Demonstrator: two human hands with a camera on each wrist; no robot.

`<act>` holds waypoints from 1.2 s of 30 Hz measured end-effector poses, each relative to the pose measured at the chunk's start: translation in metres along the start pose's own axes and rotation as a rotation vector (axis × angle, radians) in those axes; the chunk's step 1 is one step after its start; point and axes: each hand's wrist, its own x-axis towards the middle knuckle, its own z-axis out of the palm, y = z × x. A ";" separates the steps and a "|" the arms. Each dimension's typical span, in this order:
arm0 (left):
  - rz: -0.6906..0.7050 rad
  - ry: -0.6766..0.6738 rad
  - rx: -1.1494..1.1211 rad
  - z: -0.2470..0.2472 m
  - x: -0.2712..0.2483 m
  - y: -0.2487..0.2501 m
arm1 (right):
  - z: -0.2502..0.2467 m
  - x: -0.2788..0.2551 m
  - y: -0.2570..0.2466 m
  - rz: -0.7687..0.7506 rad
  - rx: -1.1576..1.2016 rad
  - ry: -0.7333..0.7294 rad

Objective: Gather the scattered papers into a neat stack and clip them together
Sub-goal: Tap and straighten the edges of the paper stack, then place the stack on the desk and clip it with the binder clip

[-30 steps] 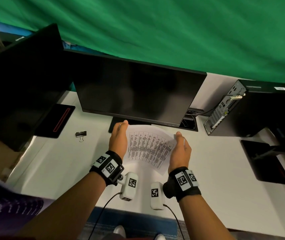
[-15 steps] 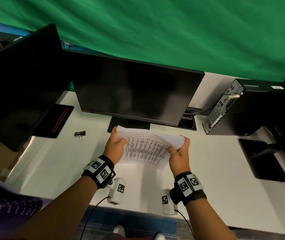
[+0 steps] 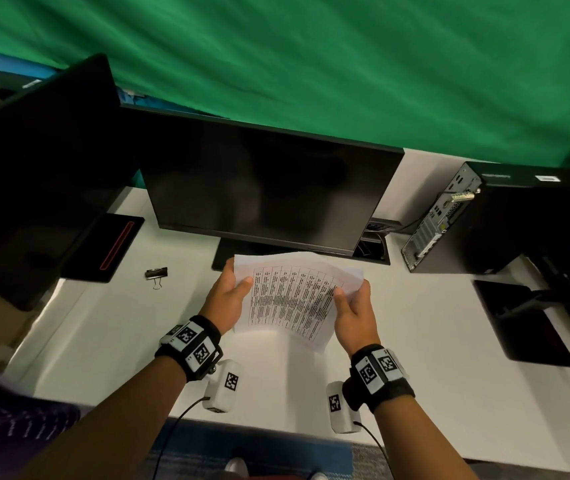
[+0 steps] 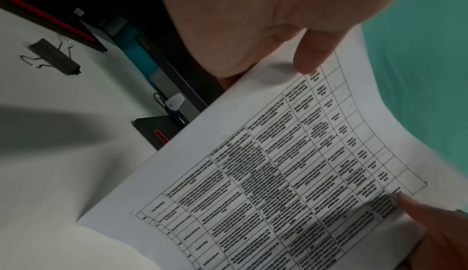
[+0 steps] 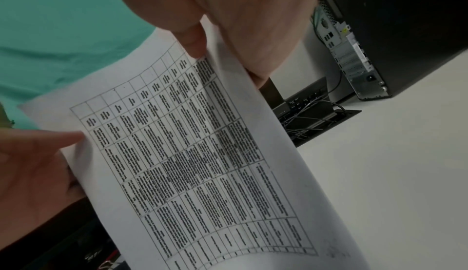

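A stack of white papers (image 3: 290, 299) with a printed table on top is held up above the white desk (image 3: 103, 341), in front of the monitor. My left hand (image 3: 228, 296) pinches its left edge, thumb on the printed face (image 4: 311, 58). My right hand (image 3: 352, 306) holds the right edge, thumb on top (image 5: 195, 42). The sheets (image 4: 278, 174) bow and fan slightly, and a second sheet's corner (image 3: 352, 271) shows behind at the right. A black binder clip (image 3: 156, 274) lies on the desk to the left, apart from both hands; the left wrist view shows the clip (image 4: 53, 56) too.
A dark monitor (image 3: 266, 188) stands right behind the papers, a second dark screen (image 3: 34, 174) at the left. A black computer tower (image 3: 484, 220) sits at the right, beside a cable tray (image 5: 311, 112). Monitor bases (image 3: 525, 323) lie flat at both sides. Green cloth hangs behind.
The hands went from flanking the stack with flat palms to gripping its side edges. They moved slightly apart and tilted the printed face up towards me.
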 end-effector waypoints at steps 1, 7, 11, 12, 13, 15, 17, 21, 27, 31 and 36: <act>0.007 0.001 -0.006 0.000 0.000 0.002 | -0.001 0.001 -0.001 -0.009 -0.004 -0.003; -0.015 0.002 -0.006 0.002 0.001 -0.003 | 0.000 0.001 0.005 -0.028 -0.002 -0.036; -0.037 -0.028 -0.003 0.004 0.004 -0.012 | 0.002 -0.001 0.016 0.001 -0.050 -0.071; -0.039 -0.032 0.003 0.004 0.005 -0.012 | 0.002 -0.001 0.016 -0.001 -0.064 -0.071; -0.035 -0.033 0.019 0.004 0.005 -0.011 | 0.003 0.001 0.016 -0.005 -0.083 -0.066; -0.007 -0.033 0.077 0.003 0.006 -0.007 | 0.002 0.002 0.011 -0.019 -0.115 -0.045; 0.022 -0.011 0.119 0.001 0.008 -0.002 | 0.001 0.005 0.005 -0.033 -0.136 -0.011; 0.006 0.053 0.183 -0.014 0.014 -0.005 | 0.009 0.016 0.004 -0.010 -0.185 -0.059; -0.192 0.084 0.235 -0.044 0.018 -0.058 | 0.055 0.034 0.039 0.169 -0.320 -0.292; -0.339 0.115 0.294 -0.062 0.022 -0.102 | 0.090 0.050 0.063 0.244 -0.539 -0.431; -0.476 0.146 0.325 -0.086 0.025 -0.133 | 0.134 0.074 0.065 0.192 -0.808 -0.526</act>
